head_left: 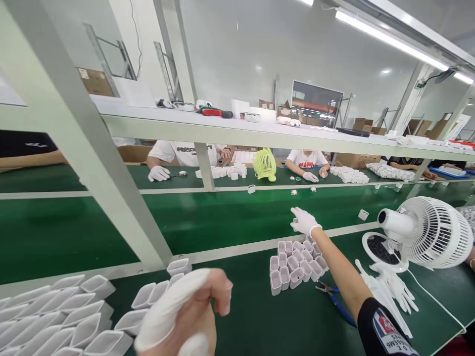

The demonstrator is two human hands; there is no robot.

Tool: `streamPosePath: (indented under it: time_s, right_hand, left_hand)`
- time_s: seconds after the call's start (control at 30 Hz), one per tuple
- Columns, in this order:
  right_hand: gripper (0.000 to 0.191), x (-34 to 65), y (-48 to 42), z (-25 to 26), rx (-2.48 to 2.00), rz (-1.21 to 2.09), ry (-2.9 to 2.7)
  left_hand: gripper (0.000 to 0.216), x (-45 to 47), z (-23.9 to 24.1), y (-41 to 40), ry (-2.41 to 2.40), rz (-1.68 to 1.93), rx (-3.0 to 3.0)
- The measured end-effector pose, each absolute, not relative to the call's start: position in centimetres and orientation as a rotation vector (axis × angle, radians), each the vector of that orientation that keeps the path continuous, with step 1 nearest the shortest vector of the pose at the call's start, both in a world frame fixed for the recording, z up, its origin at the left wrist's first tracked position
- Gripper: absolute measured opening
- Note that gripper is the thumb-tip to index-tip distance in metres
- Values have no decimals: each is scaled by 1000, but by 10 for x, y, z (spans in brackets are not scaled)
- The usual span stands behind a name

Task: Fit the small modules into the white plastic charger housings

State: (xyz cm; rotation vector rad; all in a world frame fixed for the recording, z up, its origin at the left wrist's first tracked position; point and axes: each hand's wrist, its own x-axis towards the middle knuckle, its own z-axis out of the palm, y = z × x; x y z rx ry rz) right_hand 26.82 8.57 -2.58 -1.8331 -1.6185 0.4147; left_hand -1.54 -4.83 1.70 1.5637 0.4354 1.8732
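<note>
My left hand (193,316) is close to the camera at the bottom, its fingers curled together. White finger covers sit on some of them, and nothing shows between the fingers. My right arm stretches forward. Its white-gloved hand (305,221) rests at the near edge of the green conveyor belt (222,217), fingers curled around a small pale part I cannot make out. Just below that hand stands a block of small white plastic cases (295,264). More white cases (67,316) lie in rows at the bottom left.
A white desk fan (426,232) stands at the right, with white gloves (389,287) and blue-handled pliers (334,296) beside it. A grey frame post (111,173) crosses the left. Across the belt, other people work beside a yellow-green fan (264,164) and more cases.
</note>
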Motion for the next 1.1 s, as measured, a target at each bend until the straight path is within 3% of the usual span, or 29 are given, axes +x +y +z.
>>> streamPosePath:
  time_s: [0.27,0.37,0.77,1.1]
  right_hand:
    - [70,208,1,13,-1209,379,-1397]
    - [66,195,-34,19,-987,408,-1276]
    - [50,195,-54,20,-1140,249,-1216]
    - [50,192,-54,16,-1119,170,-1267]
  left_hand:
    - [24,54,7,-24,700,1399,2034]
    - [21,74,14,-24,663,1397,2026]
    - [26,78,16,-42,425,1571,2168]
    - [16,72,18,-42,416,1624,2267]
